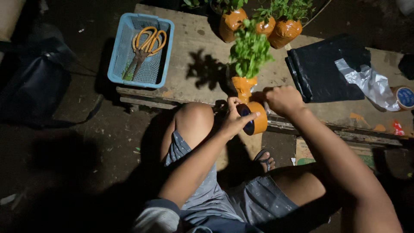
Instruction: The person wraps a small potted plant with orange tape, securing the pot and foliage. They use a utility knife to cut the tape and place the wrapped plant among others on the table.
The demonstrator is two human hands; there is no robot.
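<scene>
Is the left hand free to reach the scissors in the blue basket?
Probably not: the left hand holds the tape roll. The scissors lie uncovered in the basket, across bare board.

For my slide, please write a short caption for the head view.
Left hand holds an orange tape roll; right hand steadies a taped plant bundle on the wooden table.

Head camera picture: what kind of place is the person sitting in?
Probably an outdoor yard or garden work spot at night. A low wooden board lies on dark dirt ground, carrying small leafy plants with tape-wrapped roots, and a blue basket with garden shears.
</scene>
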